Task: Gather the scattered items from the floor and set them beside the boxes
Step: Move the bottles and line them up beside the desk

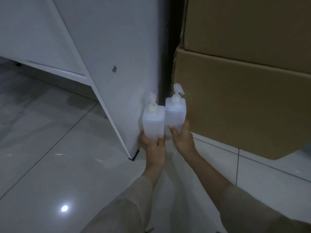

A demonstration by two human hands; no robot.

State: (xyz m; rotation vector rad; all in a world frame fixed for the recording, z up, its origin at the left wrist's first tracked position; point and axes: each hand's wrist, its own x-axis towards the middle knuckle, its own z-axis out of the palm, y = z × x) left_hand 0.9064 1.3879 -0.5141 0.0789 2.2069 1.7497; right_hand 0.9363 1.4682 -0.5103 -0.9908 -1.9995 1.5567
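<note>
Head view: two pump bottles, two cardboard boxes, one white cabinet. The left bottle (153,121) and right bottle (175,113) are square-shouldered, translucent white plastic with pump tops, standing upright and touching side by side. The left hand (152,145) grasps the left bottle low down; the right hand (182,137) grasps the right bottle low down. Both bottles sit just left of the lower box (244,105), matte brown cardboard, with the upper box (249,29) stacked on it. The smooth cabinet panel (121,47) stands left of the lower box, on glossy floor tiles (50,165).
</note>
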